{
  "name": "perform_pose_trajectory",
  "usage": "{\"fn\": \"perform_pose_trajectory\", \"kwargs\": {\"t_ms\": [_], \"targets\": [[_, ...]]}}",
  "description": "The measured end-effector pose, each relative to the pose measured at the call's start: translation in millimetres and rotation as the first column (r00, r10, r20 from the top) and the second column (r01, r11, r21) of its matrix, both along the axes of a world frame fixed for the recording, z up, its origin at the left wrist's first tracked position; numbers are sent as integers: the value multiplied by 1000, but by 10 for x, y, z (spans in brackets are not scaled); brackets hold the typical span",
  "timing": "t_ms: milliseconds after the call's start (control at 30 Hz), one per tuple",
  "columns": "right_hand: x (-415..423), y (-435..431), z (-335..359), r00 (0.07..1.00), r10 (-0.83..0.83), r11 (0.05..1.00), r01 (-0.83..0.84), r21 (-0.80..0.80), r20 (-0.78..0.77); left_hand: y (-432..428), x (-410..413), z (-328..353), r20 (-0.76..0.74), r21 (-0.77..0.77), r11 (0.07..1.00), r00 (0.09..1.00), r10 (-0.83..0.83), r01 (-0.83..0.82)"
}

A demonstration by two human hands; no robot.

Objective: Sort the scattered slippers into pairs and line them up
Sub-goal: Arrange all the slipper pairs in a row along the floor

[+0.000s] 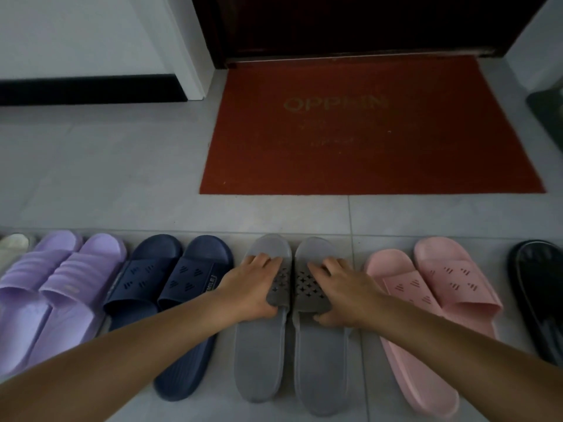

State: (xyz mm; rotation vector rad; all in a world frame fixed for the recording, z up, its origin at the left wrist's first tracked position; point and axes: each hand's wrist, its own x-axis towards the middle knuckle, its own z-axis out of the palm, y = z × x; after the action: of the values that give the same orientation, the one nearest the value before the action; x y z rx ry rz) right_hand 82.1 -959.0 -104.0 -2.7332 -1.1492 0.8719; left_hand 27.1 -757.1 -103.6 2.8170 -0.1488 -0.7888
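A row of slippers lies along the near floor, toes pointing away from me. In the middle sits a grey pair side by side. My left hand [253, 284] grips the strap of the left grey slipper [259, 354], fingers over the top and thumb under its edge. My right hand [341, 289] grips the strap of the right grey slipper [320, 360] the same way. To the left lie a navy pair [170, 278] and a purple pair [58, 275]. A pink pair [438, 287] lies to the right.
A black slipper [539, 293] lies at the far right edge and a white one [13, 243] at the far left. Beyond the row, a red doormat [365, 132] lies before a dark door [365, 22]. Grey tiles cover the floor. A dark object [548, 114] sits at right.
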Motion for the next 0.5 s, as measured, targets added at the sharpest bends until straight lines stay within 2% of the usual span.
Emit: {"fn": "perform_pose_trajectory", "kwargs": {"t_ms": [100, 167, 267, 333, 400, 500], "targets": [[107, -213, 264, 997, 61, 998, -61, 14, -46, -92, 115, 108, -50, 6, 999, 998, -43, 44], [344, -538, 509, 993, 116, 993, -116, 2, 14, -321, 304, 236, -2, -54, 996, 997, -73, 73], [700, -1191, 807, 987, 143, 970, -126, -208, 73, -950, 601, 372, 84, -155, 979, 990, -117, 129], [767, -1568, 831, 988, 125, 934, -85, -348, 94, -1431, 680, 381, 72, -194, 964, 982, -172, 183], [726, -1829, 683, 988, 109, 916, -57, -397, 110, -1837, 675, 301, 26, -163, 961, 974, -223, 225], [640, -1998, 335, 999, -8, 933, 23, -358, 43, -2178, 641, 142, -14, -26, 964, 964, -266, 266]]}}
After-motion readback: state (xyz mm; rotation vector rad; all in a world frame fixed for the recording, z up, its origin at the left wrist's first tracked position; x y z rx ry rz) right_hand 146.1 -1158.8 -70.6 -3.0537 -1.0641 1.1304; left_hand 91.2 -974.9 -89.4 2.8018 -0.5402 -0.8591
